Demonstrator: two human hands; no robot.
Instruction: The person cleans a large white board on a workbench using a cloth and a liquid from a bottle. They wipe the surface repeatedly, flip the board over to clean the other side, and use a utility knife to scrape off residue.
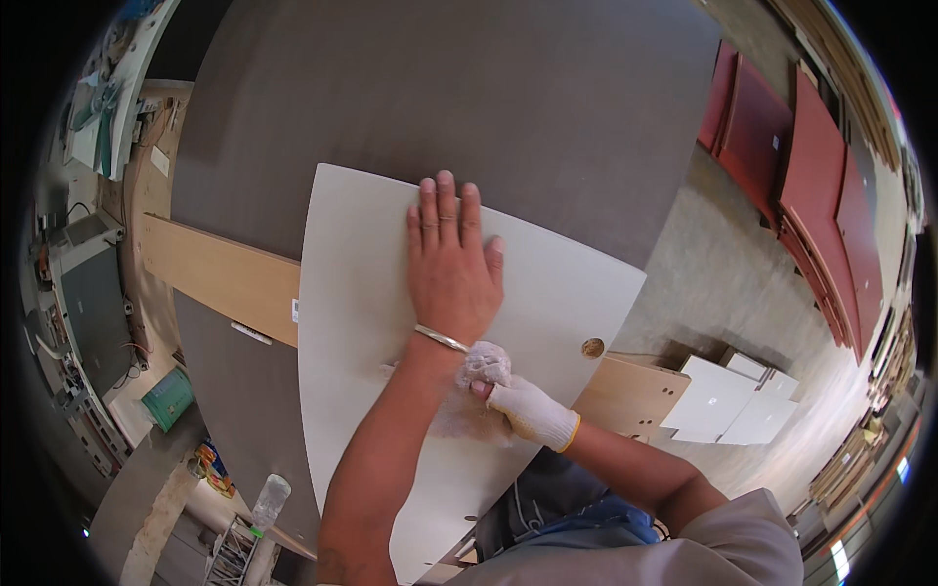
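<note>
A white panel (362, 244) with a round hole near its right corner lies in front of me. My left hand (451, 264), bare and with a metal bangle at the wrist, rests flat on the panel with its fingertips at the far edge. Below it, my right hand (528, 410) wears a white work glove with its fingertips uncovered. Its fingers close on a crumpled whitish cloth (486, 364), pressed to the panel beside my left wrist. A pale smear surrounds the cloth. My left forearm hides part of the panel.
Under the panel are a wooden board (225, 273) and a large dark grey tabletop (440, 88). A white marker (252, 333) lies left. Red panels (811, 166) and white panels (723, 400) are at right. A plastic bottle (271, 503) and green box (168, 398) are lower left.
</note>
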